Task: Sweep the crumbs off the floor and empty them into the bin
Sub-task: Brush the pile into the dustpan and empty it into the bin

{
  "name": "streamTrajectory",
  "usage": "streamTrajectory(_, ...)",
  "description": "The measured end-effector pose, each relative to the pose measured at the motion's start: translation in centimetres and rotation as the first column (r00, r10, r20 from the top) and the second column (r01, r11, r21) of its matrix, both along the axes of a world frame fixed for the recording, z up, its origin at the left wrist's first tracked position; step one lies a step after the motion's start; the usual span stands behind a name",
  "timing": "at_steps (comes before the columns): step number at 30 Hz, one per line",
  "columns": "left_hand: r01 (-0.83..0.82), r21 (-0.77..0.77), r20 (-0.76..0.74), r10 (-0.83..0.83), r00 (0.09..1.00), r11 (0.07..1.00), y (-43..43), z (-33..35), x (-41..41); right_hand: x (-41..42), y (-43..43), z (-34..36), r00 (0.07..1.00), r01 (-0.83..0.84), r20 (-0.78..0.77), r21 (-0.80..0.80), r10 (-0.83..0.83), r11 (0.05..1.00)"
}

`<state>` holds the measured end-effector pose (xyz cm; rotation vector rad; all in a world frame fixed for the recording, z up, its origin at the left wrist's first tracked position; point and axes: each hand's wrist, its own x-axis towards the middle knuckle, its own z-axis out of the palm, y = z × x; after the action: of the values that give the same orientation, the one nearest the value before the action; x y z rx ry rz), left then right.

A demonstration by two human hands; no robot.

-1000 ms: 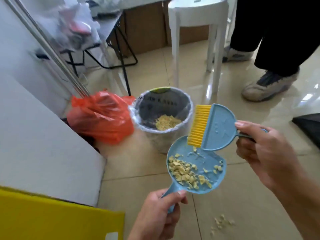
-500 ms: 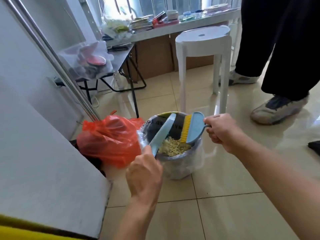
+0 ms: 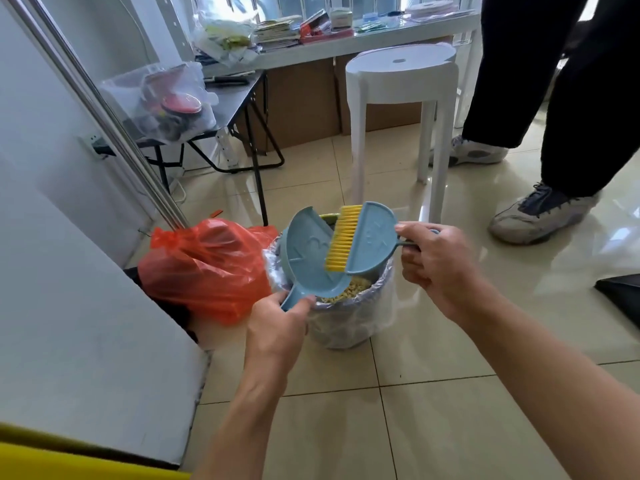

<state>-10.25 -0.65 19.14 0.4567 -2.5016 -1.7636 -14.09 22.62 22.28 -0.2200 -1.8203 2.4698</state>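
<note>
My left hand (image 3: 277,327) grips the handle of a small blue dustpan (image 3: 308,261), tilted steeply over the bin (image 3: 346,323); the pan's face shows no crumbs. My right hand (image 3: 436,268) holds a blue hand brush (image 3: 367,237) by its handle, its yellow bristles resting against the pan's upper edge above the bin's mouth. The bin is small, lined with a clear plastic bag, and holds a heap of yellow crumbs (image 3: 353,289). Both tools hide most of its opening.
An orange plastic bag (image 3: 204,268) leans against the bin's left side. A white panel (image 3: 86,306) fills the left. A white stool (image 3: 401,81) stands behind the bin, a folding table (image 3: 239,95) at the back left. Another person's legs and shoes (image 3: 543,213) stand at the right.
The dustpan went from level and full of crumbs beside the bin to tilted over it, and the crumbs are gone from it. The brush moved along and now touches the pan.
</note>
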Motion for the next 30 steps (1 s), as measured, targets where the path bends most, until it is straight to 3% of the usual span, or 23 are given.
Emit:
streamTrajectory(2, 0.013, 0.146, 0.063, -0.022, 0.998, 0.989, 0.2, 0.2, -0.2, 0.3, -0.8, 0.0, 0.999, -0.042, 0.014, 0.03, 0.042, 0.999)
streamTrajectory(4, 0.014, 0.228, 0.092, -0.035, 0.995, 0.974, 0.3, 0.4, -0.5, 0.5, -1.5, -0.1, 1.0, 0.015, 0.016, 0.181, -0.018, 0.983)
streamTrajectory(9, -0.02, 0.391, 0.165, -0.049, 0.985, 0.92, 1.1, 0.7, -0.8, 1.7, -3.1, -0.3, 0.981, 0.137, -0.187, 0.503, -0.047, 0.854)
streamTrajectory(16, -0.032, 0.59, 0.23, -0.13, 0.964, 0.807, 1.7, 1.4, 0.1, 3.4, -4.3, -1.1, 0.933, 0.222, -0.36, 0.567, -0.004, 0.793)
streamTrajectory(23, -0.019, 0.601, 0.183, -0.114, 0.976, 0.799, 2.9, 1.7, -0.1, 3.3, -4.2, -2.7, 0.986, 0.097, -0.165, 0.598, 0.004, 0.796)
streamTrajectory(26, -0.01, 0.576, 0.18, -0.115, 0.977, 0.817, 3.3, 1.6, -0.1, 3.5, -4.0, -3.5, 0.979, 0.173, -0.198, 0.686, -0.048, 0.707)
streamTrajectory(30, -0.019, 0.545, 0.187, -0.099, 0.977, 0.838, 3.4, 1.3, 0.2, 3.9, -3.7, -4.0, 0.987, 0.148, -0.156, 0.741, -0.047, 0.655)
